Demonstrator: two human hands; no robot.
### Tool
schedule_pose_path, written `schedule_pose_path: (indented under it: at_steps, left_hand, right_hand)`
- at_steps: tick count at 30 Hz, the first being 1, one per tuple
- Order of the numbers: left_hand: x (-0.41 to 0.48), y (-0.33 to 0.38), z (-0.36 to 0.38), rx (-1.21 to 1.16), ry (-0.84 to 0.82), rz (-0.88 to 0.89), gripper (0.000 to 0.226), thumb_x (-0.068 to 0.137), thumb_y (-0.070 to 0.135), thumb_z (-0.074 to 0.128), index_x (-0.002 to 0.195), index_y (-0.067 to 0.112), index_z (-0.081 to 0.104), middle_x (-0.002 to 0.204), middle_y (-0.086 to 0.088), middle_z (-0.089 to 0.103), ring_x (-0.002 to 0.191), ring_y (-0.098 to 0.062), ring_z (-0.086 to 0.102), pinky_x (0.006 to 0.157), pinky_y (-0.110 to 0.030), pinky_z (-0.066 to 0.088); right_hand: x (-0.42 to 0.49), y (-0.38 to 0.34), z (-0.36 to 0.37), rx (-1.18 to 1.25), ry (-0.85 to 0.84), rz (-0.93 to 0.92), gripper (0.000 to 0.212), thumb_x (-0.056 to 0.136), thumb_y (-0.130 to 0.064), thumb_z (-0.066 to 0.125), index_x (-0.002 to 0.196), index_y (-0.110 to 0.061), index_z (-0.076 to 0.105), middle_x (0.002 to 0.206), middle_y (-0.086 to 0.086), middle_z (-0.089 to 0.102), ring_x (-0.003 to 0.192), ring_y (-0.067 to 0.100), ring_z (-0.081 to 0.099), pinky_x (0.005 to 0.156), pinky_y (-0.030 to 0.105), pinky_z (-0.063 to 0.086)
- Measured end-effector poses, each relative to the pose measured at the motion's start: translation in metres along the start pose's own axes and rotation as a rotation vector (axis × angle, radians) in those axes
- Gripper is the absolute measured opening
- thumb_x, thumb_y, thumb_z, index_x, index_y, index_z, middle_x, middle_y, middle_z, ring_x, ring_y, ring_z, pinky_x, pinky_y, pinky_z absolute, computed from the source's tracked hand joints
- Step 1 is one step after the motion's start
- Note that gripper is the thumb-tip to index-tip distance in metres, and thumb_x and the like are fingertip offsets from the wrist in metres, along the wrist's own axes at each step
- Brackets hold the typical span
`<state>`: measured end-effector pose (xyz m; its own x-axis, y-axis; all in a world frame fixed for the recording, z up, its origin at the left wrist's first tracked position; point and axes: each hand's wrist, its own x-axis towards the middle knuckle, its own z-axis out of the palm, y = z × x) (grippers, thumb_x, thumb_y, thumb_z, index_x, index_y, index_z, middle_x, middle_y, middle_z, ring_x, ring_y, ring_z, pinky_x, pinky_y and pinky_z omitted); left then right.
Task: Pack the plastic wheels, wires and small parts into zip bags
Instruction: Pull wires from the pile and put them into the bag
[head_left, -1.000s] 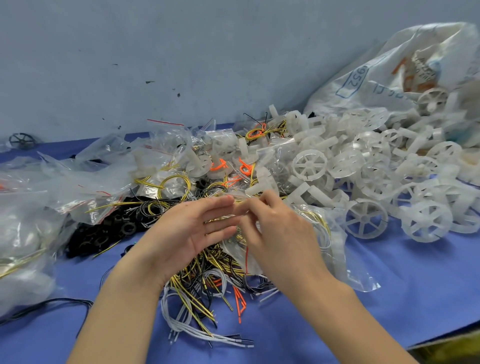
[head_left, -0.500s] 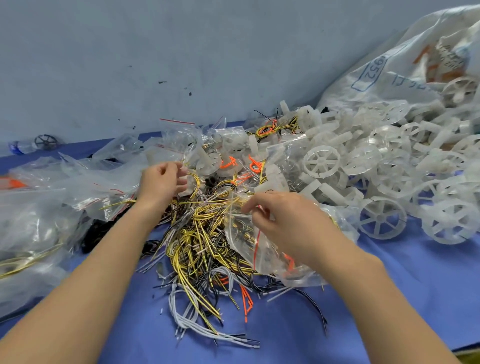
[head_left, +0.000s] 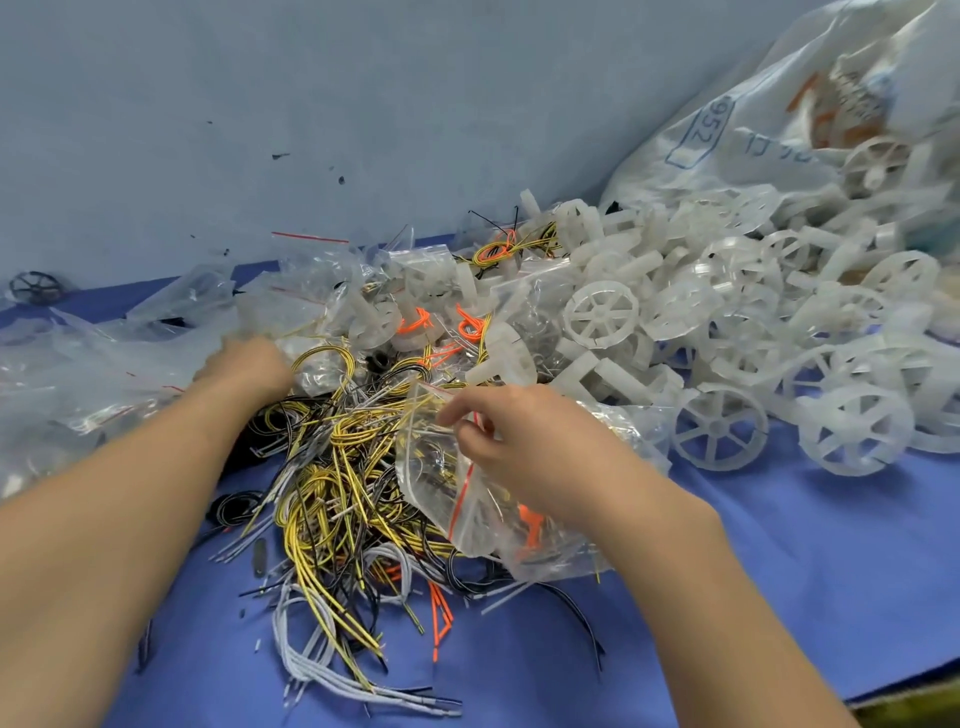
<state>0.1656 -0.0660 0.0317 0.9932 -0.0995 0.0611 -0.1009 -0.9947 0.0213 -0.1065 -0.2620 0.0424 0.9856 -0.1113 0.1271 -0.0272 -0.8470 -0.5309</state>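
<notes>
My right hand (head_left: 524, 447) pinches the red-striped mouth of a clear zip bag (head_left: 441, 483) that lies over the wire heap, with wires and orange bits inside it. A tangle of yellow, black, white and orange wires (head_left: 332, 499) covers the middle of the blue table. My left hand (head_left: 249, 366) reaches far left of centre into the pile of clear bags (head_left: 306, 306); its fingers are curled and hidden among the plastic, and what they hold cannot be seen. White plastic wheels (head_left: 719, 431) are piled to the right.
A large white sack (head_left: 753, 135) leans against the grey wall at the right, wheels spilling from it. More clear bags (head_left: 67, 374) lie at the left. A black wheel (head_left: 34, 287) sits far left. The blue table (head_left: 779, 571) edge runs along the bottom right.
My left hand left the zip bag and moved up and left into the bag pile. My right hand stayed pinching the zip bag, which shifted slightly down and right.
</notes>
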Motion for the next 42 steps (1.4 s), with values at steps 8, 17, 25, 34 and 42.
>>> schedule_pose_path:
  at_steps: [8,17,25,34,42]
  left_hand:
    - [0.001,-0.002,0.006,-0.231,0.035,-0.039,0.039,0.099,0.027,0.049,0.112,-0.008,0.060,0.115,-0.030,0.060,0.104,-0.044,0.057,0.085,-0.042,0.046]
    - [-0.058,0.027,-0.054,-1.095,0.290,0.125,0.014,0.099,0.025,0.039,0.097,0.013,0.046,0.095,-0.013,0.063,0.082,-0.025,0.065,0.076,-0.045,0.058]
    - [-0.177,0.018,-0.081,-1.897,0.133,0.158,0.013,0.102,0.023,0.043,0.094,0.015,0.051,0.099,-0.015,0.066,0.098,-0.031,0.070,0.077,-0.044,0.058]
    - [-0.214,0.023,-0.066,-2.128,-0.563,0.199,0.027,0.100,0.022,0.043,0.077,0.014,0.053,0.122,-0.025,0.056,0.123,-0.045,0.054,0.081,-0.059,0.054]
    - [-0.207,0.031,-0.034,-2.190,-0.797,0.233,0.010,0.094,0.017,0.050,0.091,0.009,0.056,0.129,-0.026,0.057,0.127,-0.044,0.050,0.097,-0.060,0.045]
  right_hand:
    - [-0.002,-0.003,0.000,-0.012,0.000,-0.016,0.029,0.101,-0.031,0.039,0.118,-0.039,0.061,0.090,-0.012,0.061,0.071,0.012,0.055,0.075,0.039,0.055]
    - [-0.003,-0.005,0.003,0.034,0.091,0.016,0.028,0.099,-0.028,0.041,0.114,-0.037,0.062,0.077,-0.014,0.051,0.064,0.005,0.047,0.058,0.032,0.042]
    - [-0.004,-0.007,-0.002,0.211,0.259,0.065,0.022,0.096,-0.028,0.047,0.104,-0.033,0.066,0.071,-0.015,0.051,0.061,0.003,0.048,0.058,0.032,0.042]
    - [-0.004,-0.013,0.000,0.280,0.330,0.110,0.018,0.095,-0.026,0.049,0.093,-0.035,0.065,0.067,-0.010,0.058,0.050,-0.001,0.048,0.048,0.026,0.029]
    - [-0.006,-0.024,0.003,0.371,0.374,0.031,0.021,0.092,-0.017,0.050,0.082,-0.029,0.064,0.056,-0.019,0.055,0.050,0.003,0.048,0.047,0.017,0.033]
